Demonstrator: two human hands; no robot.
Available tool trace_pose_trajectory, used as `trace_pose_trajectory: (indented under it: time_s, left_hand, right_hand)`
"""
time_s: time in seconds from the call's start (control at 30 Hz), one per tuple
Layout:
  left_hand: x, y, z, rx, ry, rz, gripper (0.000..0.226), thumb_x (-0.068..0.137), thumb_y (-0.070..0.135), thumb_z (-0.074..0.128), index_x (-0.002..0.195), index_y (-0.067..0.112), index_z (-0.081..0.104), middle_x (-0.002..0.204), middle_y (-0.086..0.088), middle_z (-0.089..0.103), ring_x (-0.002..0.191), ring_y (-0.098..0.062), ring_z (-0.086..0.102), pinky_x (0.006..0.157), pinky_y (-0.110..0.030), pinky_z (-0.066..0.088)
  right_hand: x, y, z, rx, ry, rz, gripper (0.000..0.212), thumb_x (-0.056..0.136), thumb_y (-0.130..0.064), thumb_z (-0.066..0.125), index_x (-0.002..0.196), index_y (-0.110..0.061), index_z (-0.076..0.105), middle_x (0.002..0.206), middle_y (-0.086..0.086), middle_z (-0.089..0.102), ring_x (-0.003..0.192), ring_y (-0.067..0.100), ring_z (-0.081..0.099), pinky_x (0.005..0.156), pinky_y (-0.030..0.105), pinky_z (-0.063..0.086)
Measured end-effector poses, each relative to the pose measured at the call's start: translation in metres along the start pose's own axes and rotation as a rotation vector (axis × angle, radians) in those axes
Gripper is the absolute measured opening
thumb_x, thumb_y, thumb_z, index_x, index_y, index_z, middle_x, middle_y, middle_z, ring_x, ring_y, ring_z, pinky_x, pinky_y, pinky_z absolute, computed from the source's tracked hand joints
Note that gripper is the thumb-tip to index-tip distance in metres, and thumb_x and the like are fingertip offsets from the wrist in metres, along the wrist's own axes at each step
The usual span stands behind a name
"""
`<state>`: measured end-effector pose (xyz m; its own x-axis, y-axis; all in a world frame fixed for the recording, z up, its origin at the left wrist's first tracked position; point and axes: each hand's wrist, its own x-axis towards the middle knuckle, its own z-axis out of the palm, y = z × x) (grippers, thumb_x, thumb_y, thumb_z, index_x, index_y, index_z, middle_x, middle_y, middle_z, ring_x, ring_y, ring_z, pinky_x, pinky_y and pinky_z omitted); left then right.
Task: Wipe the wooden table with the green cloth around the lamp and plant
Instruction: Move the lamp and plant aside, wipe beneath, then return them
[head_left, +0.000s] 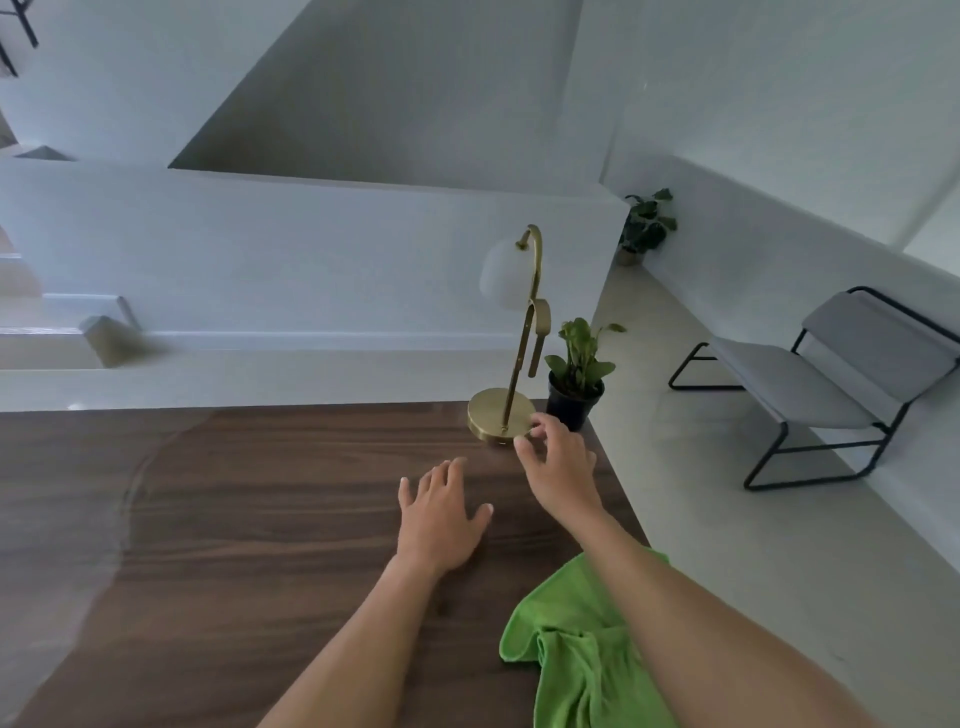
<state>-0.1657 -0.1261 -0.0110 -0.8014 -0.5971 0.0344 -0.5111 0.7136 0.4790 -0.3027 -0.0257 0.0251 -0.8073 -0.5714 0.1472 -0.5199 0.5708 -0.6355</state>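
A dark wooden table (249, 519) fills the lower left of the head view. A brass lamp (500, 418) with a white shade stands near its far right corner. Just behind the lamp sits a small plant (575, 387) in a black pot. My right hand (558, 465) is at the lamp's round base, fingertips touching its front rim, fingers spread. My left hand (441, 514) hovers flat over the table, fingers apart, holding nothing. The green cloth (582, 644) lies crumpled on the table near the front right, under my right forearm, untouched by either hand.
The table's right edge drops to a pale floor. A grey bench (810, 384) with a black frame stands at the right by the wall. A potted plant (641, 228) sits on the floor in the far corner. A white half-wall runs behind the table.
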Motion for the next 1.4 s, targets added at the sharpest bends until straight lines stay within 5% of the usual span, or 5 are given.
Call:
trace_pose_trajectory:
  time_s: [0.37, 0.53, 0.8, 1.2, 1.4]
  left_hand:
    - [0.067, 0.001, 0.015, -0.050, 0.007, -0.103, 0.092, 0.085, 0.066, 0.051, 0.152, 0.018, 0.011, 0.158, -0.003, 0.025, 0.146, -0.023, 0.019, 0.119, -0.055, 0.005]
    - [0.090, 0.009, 0.025, -0.042, 0.043, -0.137, 0.103, 0.080, 0.075, 0.049, 0.152, 0.014, 0.010, 0.159, -0.004, 0.020, 0.149, -0.023, 0.009, 0.117, -0.060, -0.004]
    - [0.122, 0.021, 0.039, -0.005, 0.085, -0.200, 0.119, 0.068, 0.086, 0.048, 0.151, 0.010, 0.012, 0.153, -0.009, 0.029, 0.144, -0.028, 0.021, 0.115, -0.064, 0.001]
    - [0.125, 0.018, 0.032, 0.088, 0.115, -0.214, 0.110, 0.064, 0.081, 0.054, 0.140, 0.004, 0.032, 0.132, -0.012, 0.044, 0.126, -0.031, 0.037, 0.113, -0.064, 0.011]
    - [0.118, -0.016, 0.001, 0.090, 0.198, -0.220, 0.107, 0.060, 0.084, 0.052, 0.133, 0.007, 0.036, 0.128, -0.010, 0.046, 0.123, -0.030, 0.040, 0.113, -0.064, 0.013]
  right_hand:
    - [0.066, -0.005, 0.014, 0.082, 0.000, 0.041, 0.041, 0.088, -0.056, 0.048, 0.122, -0.033, 0.052, 0.105, -0.013, 0.061, 0.107, 0.017, 0.056, 0.102, 0.050, 0.039]
    - [0.086, -0.015, 0.010, 0.173, -0.021, 0.028, 0.026, 0.095, -0.039, 0.057, 0.115, -0.022, 0.059, 0.102, -0.007, 0.065, 0.097, 0.009, 0.061, 0.077, 0.020, 0.046]
    - [0.097, -0.021, 0.004, 0.242, -0.032, -0.008, 0.010, 0.092, -0.029, 0.066, 0.101, -0.027, 0.063, 0.092, -0.009, 0.068, 0.086, -0.004, 0.060, 0.071, 0.011, 0.042]
    - [0.102, -0.041, -0.003, 0.272, -0.061, 0.101, 0.016, 0.078, -0.013, 0.080, 0.082, -0.019, 0.067, 0.087, -0.002, 0.072, 0.088, 0.015, 0.068, 0.087, 0.036, 0.054]
    - [0.098, -0.085, 0.004, 0.347, -0.116, 0.039, 0.015, 0.079, -0.012, 0.079, 0.082, -0.017, 0.066, 0.085, -0.001, 0.072, 0.086, 0.011, 0.068, 0.077, 0.022, 0.050]
